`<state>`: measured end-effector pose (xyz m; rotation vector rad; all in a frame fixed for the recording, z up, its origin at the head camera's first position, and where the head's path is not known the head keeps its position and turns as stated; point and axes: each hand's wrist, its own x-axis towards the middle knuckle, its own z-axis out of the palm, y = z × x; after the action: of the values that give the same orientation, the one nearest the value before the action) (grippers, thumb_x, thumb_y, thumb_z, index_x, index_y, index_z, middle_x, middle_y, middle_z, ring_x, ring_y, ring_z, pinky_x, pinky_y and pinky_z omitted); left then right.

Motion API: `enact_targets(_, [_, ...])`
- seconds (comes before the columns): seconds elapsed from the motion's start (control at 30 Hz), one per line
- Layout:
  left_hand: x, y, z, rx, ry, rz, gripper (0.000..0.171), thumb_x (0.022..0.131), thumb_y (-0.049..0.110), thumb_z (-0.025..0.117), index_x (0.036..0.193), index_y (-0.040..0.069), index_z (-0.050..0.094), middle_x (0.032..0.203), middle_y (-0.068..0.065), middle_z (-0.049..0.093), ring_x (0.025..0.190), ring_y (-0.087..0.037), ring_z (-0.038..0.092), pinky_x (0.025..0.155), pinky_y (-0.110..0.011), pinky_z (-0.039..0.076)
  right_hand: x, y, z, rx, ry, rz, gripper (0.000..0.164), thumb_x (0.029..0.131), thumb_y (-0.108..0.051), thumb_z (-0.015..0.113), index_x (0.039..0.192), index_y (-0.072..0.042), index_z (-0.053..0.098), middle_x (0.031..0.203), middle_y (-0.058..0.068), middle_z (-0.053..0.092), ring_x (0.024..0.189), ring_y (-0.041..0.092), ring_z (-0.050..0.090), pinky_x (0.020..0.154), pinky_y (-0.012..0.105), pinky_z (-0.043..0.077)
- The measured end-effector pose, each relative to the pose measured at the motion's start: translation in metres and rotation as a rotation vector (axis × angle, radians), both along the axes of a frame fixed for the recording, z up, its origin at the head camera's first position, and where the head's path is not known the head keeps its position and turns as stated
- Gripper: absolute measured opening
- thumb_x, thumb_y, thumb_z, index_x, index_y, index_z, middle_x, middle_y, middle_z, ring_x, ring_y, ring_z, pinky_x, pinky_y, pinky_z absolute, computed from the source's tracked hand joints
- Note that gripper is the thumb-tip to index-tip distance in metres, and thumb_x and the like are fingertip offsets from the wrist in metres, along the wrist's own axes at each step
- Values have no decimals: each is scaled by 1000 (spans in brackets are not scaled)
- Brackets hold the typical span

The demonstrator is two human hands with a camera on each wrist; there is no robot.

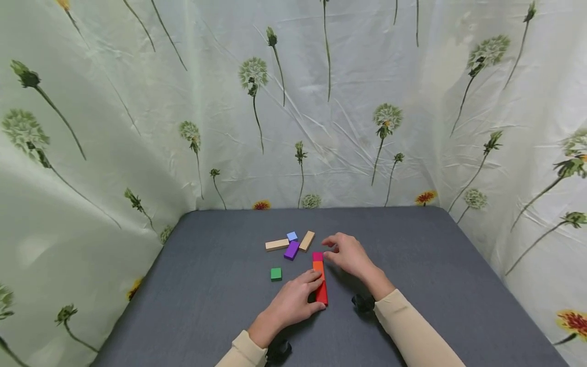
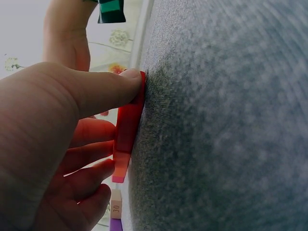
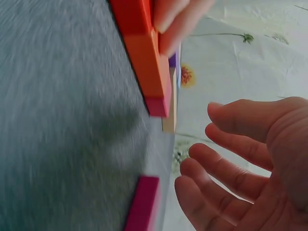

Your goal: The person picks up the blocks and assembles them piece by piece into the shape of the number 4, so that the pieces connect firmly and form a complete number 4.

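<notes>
A row of blocks runs away from me: a red block (image 1: 322, 294) nearest, an orange block (image 1: 318, 266) beyond it, and a small pink block (image 1: 317, 256) at the far end. My left hand (image 1: 295, 298) holds the red block, with the thumb at its near end and the fingers along its left side and by the orange block. My right hand (image 1: 352, 255) hovers right of the row's far end, fingers loosely bent and nothing between them. In the right wrist view, a magenta block (image 3: 143, 204) lies apart from the row; the head view hides it.
Left of the row sits a green cube (image 1: 276, 274). Farther back are a purple block (image 1: 291, 250), a blue cube (image 1: 292, 236) and two wooden blocks, one lying sideways (image 1: 277, 245) and one slanted (image 1: 307, 241). A flowered curtain (image 1: 321, 127) surrounds the grey table (image 1: 206, 306).
</notes>
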<state>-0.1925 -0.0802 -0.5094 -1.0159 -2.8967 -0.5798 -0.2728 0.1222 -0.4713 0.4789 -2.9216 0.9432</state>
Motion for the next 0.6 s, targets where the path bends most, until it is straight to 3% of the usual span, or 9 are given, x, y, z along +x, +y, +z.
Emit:
enact_targets(0.43, [1, -1, 0, -3, -7, 23, 65, 90, 42, 76, 143, 10, 58, 152, -4, 48, 140, -22, 44, 104, -43, 45, -7, 31, -2, 170, 18, -56, 37, 87, -20, 80, 122, -12, 72, 106, 5, 64, 98, 25, 63, 82, 46, 52])
enact_targets(0.6, [2, 0, 1, -8, -7, 18, 65, 90, 43, 76, 143, 10, 58, 152, -4, 48, 140, -21, 44, 104, -43, 45, -6, 39, -5, 169, 17, -64, 39, 85, -20, 82, 122, -11, 72, 105, 6, 64, 95, 24, 63, 81, 46, 52])
